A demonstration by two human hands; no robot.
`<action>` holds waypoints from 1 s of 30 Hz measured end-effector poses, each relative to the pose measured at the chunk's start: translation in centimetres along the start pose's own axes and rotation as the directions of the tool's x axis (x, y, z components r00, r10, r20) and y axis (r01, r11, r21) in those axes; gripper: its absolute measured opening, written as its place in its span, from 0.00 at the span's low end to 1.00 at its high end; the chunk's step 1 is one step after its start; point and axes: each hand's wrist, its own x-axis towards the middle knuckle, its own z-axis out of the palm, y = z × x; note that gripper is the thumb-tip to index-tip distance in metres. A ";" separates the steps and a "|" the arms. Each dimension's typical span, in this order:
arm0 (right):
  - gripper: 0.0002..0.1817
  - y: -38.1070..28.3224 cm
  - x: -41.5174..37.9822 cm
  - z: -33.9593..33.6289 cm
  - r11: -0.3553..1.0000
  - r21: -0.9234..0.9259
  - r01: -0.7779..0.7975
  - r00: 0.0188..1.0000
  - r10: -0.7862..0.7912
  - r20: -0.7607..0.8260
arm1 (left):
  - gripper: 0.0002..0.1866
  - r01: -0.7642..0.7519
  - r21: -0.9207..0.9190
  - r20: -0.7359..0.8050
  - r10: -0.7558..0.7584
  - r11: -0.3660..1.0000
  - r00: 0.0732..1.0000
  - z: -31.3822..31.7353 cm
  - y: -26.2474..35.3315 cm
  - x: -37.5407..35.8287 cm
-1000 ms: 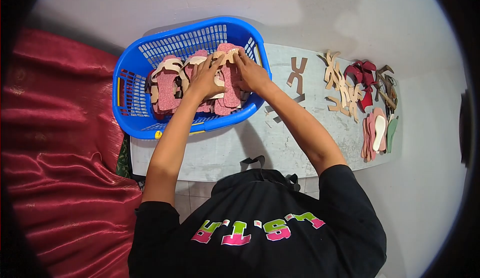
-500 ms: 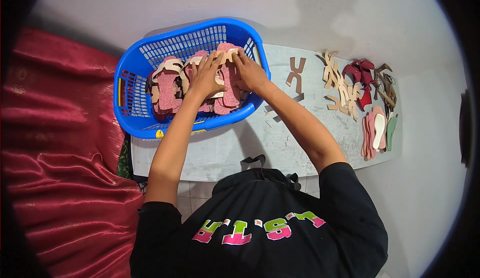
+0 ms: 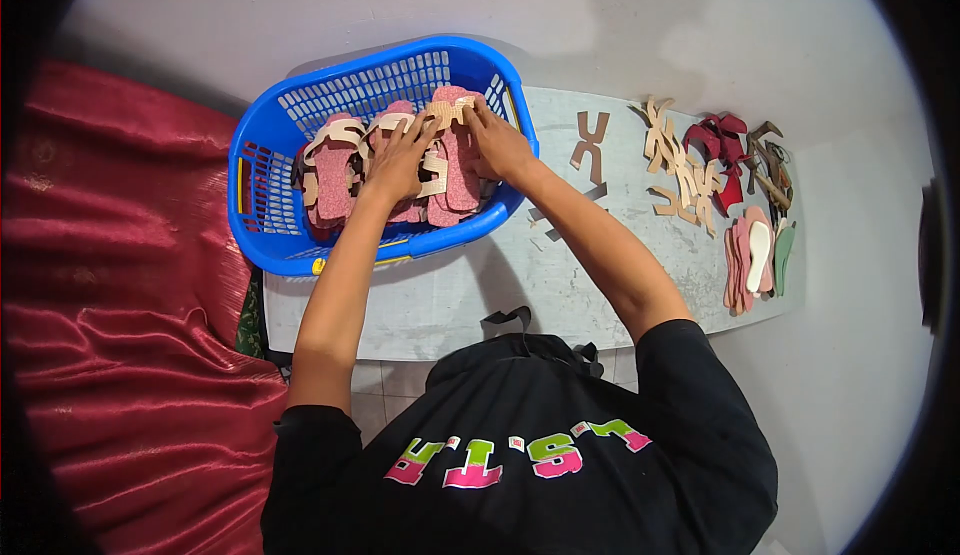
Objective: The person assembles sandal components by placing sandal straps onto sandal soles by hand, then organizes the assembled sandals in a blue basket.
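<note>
Several pink sandals with pale straps stand in rows inside a blue basket [image 3: 440, 246]. My left hand [image 3: 397, 163] lies over the middle sandals, fingers spread, its fingertips close to the strap of the right-hand sandal [image 3: 461, 167]. Around the right edge of that same sandal, near its beige strap [image 3: 451, 112], the fingers of my right hand [image 3: 501, 145] are closed. The thumb of my right hand is mostly hidden. Another pink sandal [image 3: 334, 180] leans at the left of the row, touched by neither hand.
The basket stands on a grey table [image 3: 430, 317] against the wall. Brown cut pieces [image 3: 590, 141], beige straps [image 3: 686, 177], dark red straps [image 3: 722, 145] and pink soles [image 3: 740, 255] lie to the right. A shiny red cloth [image 3: 130, 285] hangs at the left.
My left hand has shifted slightly left, off the right-hand sandal, uncovering more of the pale strap beside it. My right hand has barely moved.
</note>
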 end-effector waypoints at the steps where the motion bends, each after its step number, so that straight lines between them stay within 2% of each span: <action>1: 0.55 -0.1 -0.1 -0.1 1.000 0.005 0.006 1.000 -0.006 -0.005 | 0.62 -0.007 -0.005 -0.024 0.007 1.000 1.000 0.1 0.0 -0.1; 3: 0.55 -0.3 -0.3 -0.3 1.000 0.010 0.011 1.000 -0.011 -0.011 | 0.61 -0.015 -0.009 -0.049 0.014 1.000 0.999 0.5 0.0 -0.2; 5: 0.37 -0.4 -0.5 -0.2 0.998 -0.012 0.069 0.991 -0.070 -0.116 | 0.61 -0.004 -0.025 -0.102 0.001 1.000 0.995 1.1 0.0 -0.2; 9: 0.40 -0.3 -0.4 0.1 1.000 -0.018 0.025 0.996 -0.026 -0.082 | 0.62 0.024 0.029 -0.116 -0.020 0.999 0.993 1.6 0.6 -0.2; 14: 0.34 -0.8 -0.6 -0.2 0.999 -0.045 0.026 0.998 -0.028 -0.057 | 0.58 0.019 0.202 -0.121 0.006 0.979 0.993 2.2 0.1 -0.1; 15: 0.34 -0.7 -0.7 -0.1 0.999 -0.042 0.026 0.998 -0.028 -0.057 | 0.58 0.019 0.203 -0.119 0.005 0.979 0.993 2.1 0.0 -0.3; 17: 0.51 -0.3 -0.6 0.0 0.994 -0.093 0.060 0.998 -0.062 -0.013 | 0.56 -0.001 0.145 -0.115 0.017 0.989 0.993 1.9 -0.2 -0.6; 18: 0.51 -0.1 -0.5 0.5 0.994 -0.092 0.057 0.998 -0.059 -0.016 | 0.56 -0.004 0.148 -0.115 0.021 0.989 0.993 2.1 -0.1 -0.4; 20: 0.41 0.1 -0.4 1.6 0.988 -0.150 0.042 0.996 -0.052 -0.065 | 0.55 0.042 0.206 -0.105 -0.020 0.978 0.994 2.7 0.5 -0.3; 21: 0.41 0.1 -0.4 1.7 0.988 -0.148 0.040 0.996 -0.051 -0.067 | 0.55 0.040 0.208 -0.104 -0.018 0.977 0.994 2.6 0.6 -0.3; 23: 0.48 0.0 -0.4 1.6 0.986 -0.165 0.010 1.000 -0.013 -0.017 | 0.53 0.021 0.220 -0.098 0.001 0.975 0.995 2.2 0.8 -0.1; 26: 0.52 -0.4 -0.4 0.3 0.993 -0.120 0.021 1.000 -0.020 0.006 | 0.49 0.000 0.218 -0.139 0.031 0.976 0.990 2.6 0.8 0.3; 30: 0.52 0.0 -0.2 -0.1 0.996 -0.064 0.058 0.998 -0.060 -0.025 | 0.50 0.021 0.209 -0.160 0.013 0.978 0.987 1.9 1.3 0.0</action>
